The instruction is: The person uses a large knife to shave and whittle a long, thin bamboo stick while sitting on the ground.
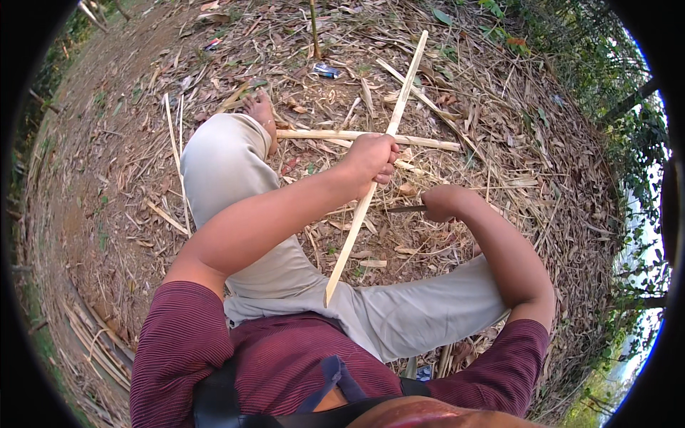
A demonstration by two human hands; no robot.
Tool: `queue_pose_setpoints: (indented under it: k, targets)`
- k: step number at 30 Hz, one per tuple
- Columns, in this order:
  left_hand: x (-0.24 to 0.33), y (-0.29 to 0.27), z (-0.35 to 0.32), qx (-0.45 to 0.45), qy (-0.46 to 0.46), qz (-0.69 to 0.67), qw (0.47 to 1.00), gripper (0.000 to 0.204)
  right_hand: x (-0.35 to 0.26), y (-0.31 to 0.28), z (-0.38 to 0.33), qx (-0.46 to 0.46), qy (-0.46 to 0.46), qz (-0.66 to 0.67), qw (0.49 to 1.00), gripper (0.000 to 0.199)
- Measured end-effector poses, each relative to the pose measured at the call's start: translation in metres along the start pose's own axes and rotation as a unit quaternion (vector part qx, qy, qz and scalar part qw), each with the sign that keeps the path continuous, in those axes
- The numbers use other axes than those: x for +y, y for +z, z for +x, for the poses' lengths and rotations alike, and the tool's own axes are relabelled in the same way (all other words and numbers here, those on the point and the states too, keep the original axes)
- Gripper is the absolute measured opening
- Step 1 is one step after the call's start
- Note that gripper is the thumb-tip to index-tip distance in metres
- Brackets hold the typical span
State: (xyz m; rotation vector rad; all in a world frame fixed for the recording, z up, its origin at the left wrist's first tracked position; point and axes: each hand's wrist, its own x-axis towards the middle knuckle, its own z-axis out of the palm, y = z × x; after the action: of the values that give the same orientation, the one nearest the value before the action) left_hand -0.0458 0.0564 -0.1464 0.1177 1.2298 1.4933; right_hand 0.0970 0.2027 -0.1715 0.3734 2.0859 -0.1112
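The person sits on the ground with the long bamboo strip (374,178) as the centre of everything; the left hand (372,158) is wrapped round it about midway, fingers curled tight and clamped on the strip, holding it slanted so the far end points away and up while the near end comes down over the lap; just right of the strip, the right hand (441,202) is closed in a fist round a knife handle, and the dark blade (405,209) reaches left until it meets the strip just below the left hand; the edge sits against the strip's side, so by my reading the shaving is under way, not finished; the strip already looks pale and slim along its whole length, which suggests much of the trimming is done, with the stretch near the blade in hand; behind the strip, a thicker split bamboo piece (357,135) lies crosswise on the ground, seemingly untouched; thin shavings and dry leaves litter the ground all round the strip, and a bare foot (261,110) rests up beyond it to the left; no basket, bucket or other container shows anywhere near the strip, so there is nothing to report inside one; a small blue scrap (326,70) lies farther off past the strip's top half
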Motion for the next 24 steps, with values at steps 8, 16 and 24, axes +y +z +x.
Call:
queue_pose_setpoints:
  k: [8,16,24]
  targets:
    - [0.004,0.0,-0.006,-0.009,0.0,0.018,1.0,0.013,-0.005,-0.002,-0.008,0.026,-0.002,-0.009,1.0,0.024]
    - [0.008,0.003,-0.011,0.001,0.014,0.028,1.0,0.017,-0.006,-0.005,-0.004,0.001,-0.005,0.003,1.0,0.029]
    - [0.007,-0.001,0.002,0.019,-0.012,0.02,1.0,0.014,0.002,0.004,0.009,0.011,-0.023,-0.027,0.999,0.027]
